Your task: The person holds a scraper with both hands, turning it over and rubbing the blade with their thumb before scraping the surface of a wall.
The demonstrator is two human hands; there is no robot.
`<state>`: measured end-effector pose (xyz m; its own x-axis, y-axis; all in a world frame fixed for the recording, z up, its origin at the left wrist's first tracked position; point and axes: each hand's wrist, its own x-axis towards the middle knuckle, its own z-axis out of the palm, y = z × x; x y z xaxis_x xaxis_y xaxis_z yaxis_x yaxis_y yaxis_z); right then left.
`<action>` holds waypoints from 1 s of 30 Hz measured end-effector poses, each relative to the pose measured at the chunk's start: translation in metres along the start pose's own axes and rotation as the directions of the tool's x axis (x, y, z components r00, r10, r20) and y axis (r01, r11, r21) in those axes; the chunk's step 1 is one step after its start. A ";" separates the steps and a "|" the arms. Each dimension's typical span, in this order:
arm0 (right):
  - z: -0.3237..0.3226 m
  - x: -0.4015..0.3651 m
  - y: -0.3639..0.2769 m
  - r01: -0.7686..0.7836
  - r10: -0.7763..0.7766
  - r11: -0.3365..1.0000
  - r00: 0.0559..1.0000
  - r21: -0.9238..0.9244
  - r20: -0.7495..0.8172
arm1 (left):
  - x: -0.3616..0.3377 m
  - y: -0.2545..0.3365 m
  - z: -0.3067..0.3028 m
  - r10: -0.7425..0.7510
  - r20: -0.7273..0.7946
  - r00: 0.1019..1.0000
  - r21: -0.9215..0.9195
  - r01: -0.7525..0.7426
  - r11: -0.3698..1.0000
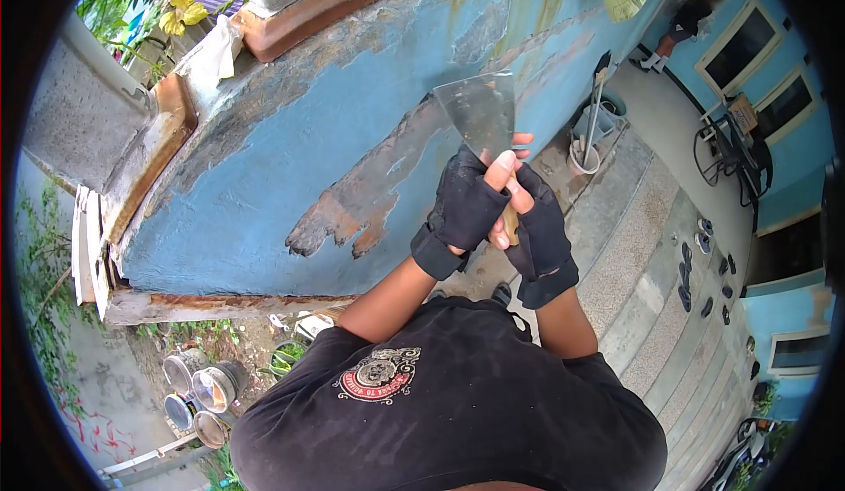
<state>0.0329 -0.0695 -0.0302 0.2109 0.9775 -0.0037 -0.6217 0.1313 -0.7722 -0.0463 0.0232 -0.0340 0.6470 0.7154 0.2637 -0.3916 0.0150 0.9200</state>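
Note:
Both my hands, in black fingerless gloves, are together on a paint scraper (482,111) with a wide, flat, worn metal blade. My left hand (473,196) closes round it just below the blade, its thumb lying along the front. Against it from the right, my right hand (539,223) wraps the yellowish handle (510,224), which is partly hidden by fingers. The blade points up and overlaps the blue wall (264,183) in this view. On that wall the paint is gone in a long grey-brown patch (352,196).
Along the wall top run brown-edged blocks (308,16) and a pale cloth (227,47). Buckets (584,158) with long-handled tools stand by the wall. At lower left are several paint buckets (216,388). Shoes (685,275) lie on the paving; a person (691,16) stands far back.

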 end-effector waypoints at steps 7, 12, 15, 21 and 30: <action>-0.027 -0.002 -0.002 0.210 -0.262 0.943 0.947 -0.259 -0.186 | -0.002 -0.019 0.003 0.073 0.042 0.996 0.014 -0.074 0.997; -0.018 0.000 0.001 0.265 -0.301 0.933 0.945 -0.242 -0.128 | 0.003 0.006 0.007 -0.144 0.177 0.974 -0.076 0.159 0.984; -0.017 0.004 0.000 0.200 -0.210 0.973 0.974 -0.113 -0.083 | 0.013 0.006 0.000 -0.173 0.200 0.964 -0.270 0.224 0.936; -0.016 0.021 0.000 0.150 -0.148 0.986 0.988 -0.067 0.041 | 0.032 0.000 -0.005 -0.031 0.123 0.992 -0.279 0.065 0.958; -0.025 0.049 0.012 0.132 -0.128 0.990 0.989 -0.049 0.073 | 0.046 -0.001 -0.015 -0.135 0.024 0.991 -0.045 0.136 0.990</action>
<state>0.0547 -0.0246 -0.0559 0.2334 0.9621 0.1412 -0.5504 0.2504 -0.7965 -0.0265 0.0666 -0.0268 0.7095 0.6897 0.1443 -0.3294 0.1436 0.9332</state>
